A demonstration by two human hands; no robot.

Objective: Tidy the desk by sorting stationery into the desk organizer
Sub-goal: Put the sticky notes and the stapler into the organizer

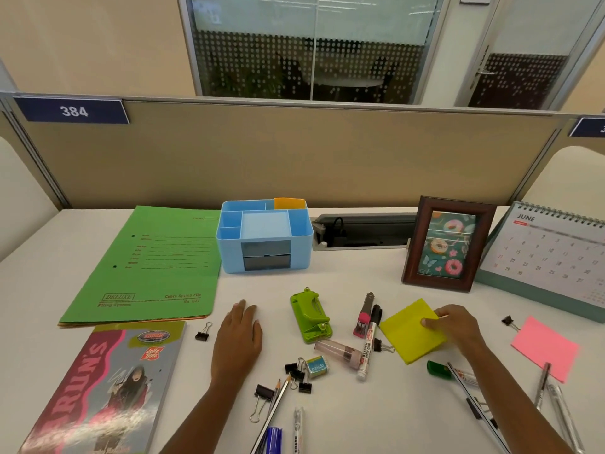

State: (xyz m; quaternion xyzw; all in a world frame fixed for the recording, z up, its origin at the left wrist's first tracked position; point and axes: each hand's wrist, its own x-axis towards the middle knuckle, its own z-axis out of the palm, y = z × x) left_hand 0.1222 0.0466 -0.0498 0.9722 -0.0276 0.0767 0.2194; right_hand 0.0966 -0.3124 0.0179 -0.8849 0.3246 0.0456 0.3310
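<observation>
Yellow sticky notes (413, 330) are pinched by the right hand (453, 324), left hand (239, 332) spread flat; next, lift them into the blue organizer (264, 237).

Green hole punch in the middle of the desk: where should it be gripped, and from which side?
Probably across the long sides of the hole punch, from above: it sits flat on its base, long axis pointing away from the person, with bare desk showing on both sides.
</observation>
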